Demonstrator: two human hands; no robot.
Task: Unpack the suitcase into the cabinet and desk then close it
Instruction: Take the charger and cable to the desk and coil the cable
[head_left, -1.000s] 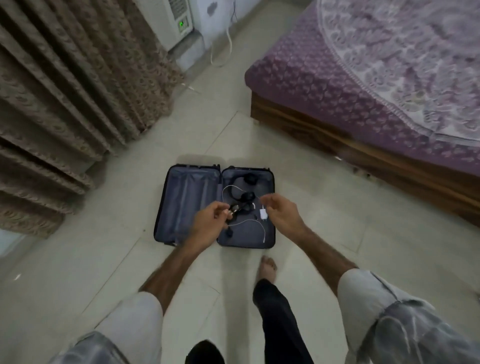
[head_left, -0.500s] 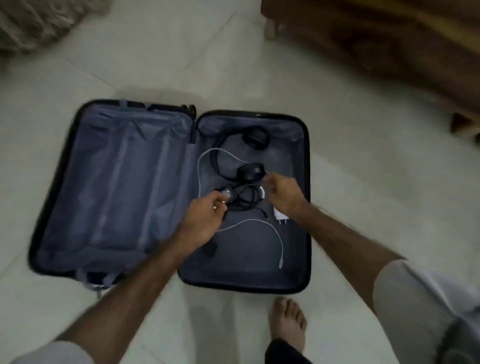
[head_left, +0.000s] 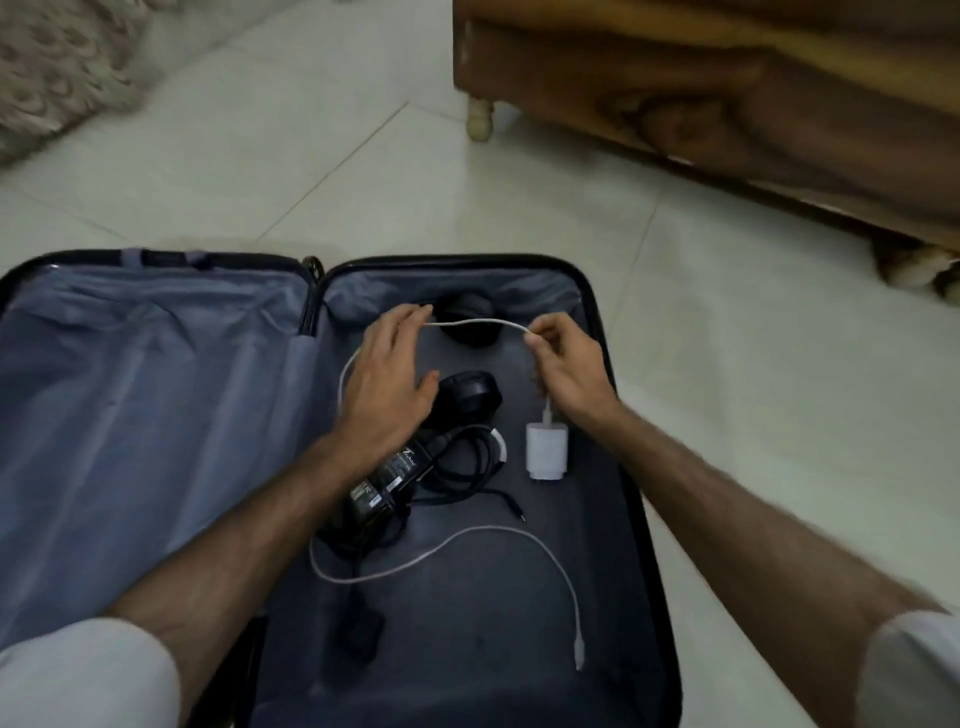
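The suitcase (head_left: 156, 415) is laid fully open on the tiled floor (head_left: 363, 182), its left half lined in grey-blue cloth and seemingly bare, its right half holding all the remaining electronics. The white cable (head_left: 475, 323) is being gathered: a span of it is stretched between the two hands, pinched by the right hand (head_left: 566, 364) between thumb and fingertips, while the left hand (head_left: 387, 379) is spread with nearly straight fingers whose tips meet the cable's other end of the span. The step is judged best done by coiling the cable in even loops, so that the trailing length near the front edge is drawn in without snagging the black cords. The black headphones (head_left: 470, 397) are seen as two round cups, one under the cable, one beside the left hand. The black power adapter (head_left: 387, 480) lies among its tangled black cord, partly under the left wrist. The white charger plug (head_left: 545, 449), small and boxy, is joined to the cable below the right hand
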